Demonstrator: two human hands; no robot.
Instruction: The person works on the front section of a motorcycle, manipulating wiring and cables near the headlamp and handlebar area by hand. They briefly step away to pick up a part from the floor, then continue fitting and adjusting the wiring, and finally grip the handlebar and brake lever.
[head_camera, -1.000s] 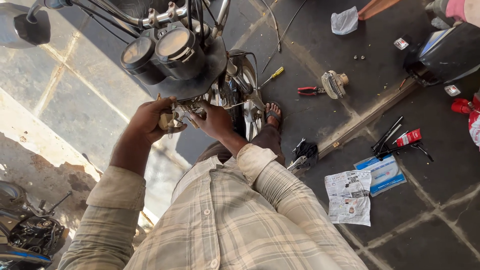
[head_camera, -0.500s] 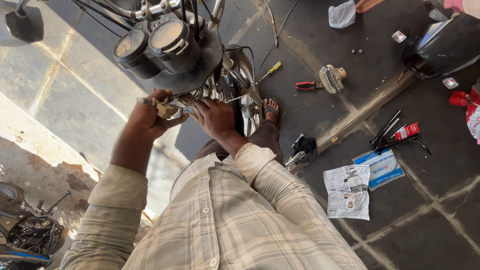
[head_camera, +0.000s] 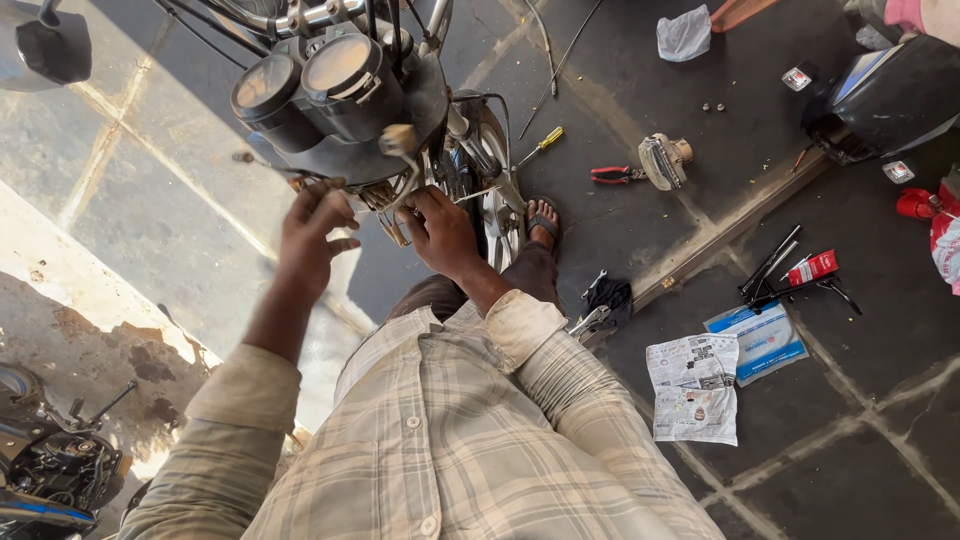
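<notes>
beige-and-grey plaid shirt (head_camera: 450, 450), black gauge pods (head_camera: 320, 85), red-handled pliers (head_camera: 612, 175), yellow-handled screwdriver (head_camera: 540, 142)

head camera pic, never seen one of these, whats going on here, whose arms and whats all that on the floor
The camera sits on a person's head, looking down their checked shirt at their own arms. Both hands reach under the twin round gauges of a motorcycle. The left hand is blurred, near thin wires; the right hand grips parts behind the gauges, though exactly what is hidden. On the dark floor lie a yellow-handled screwdriver, red-handled pliers, a folded newspaper and a white cloth.
</notes>
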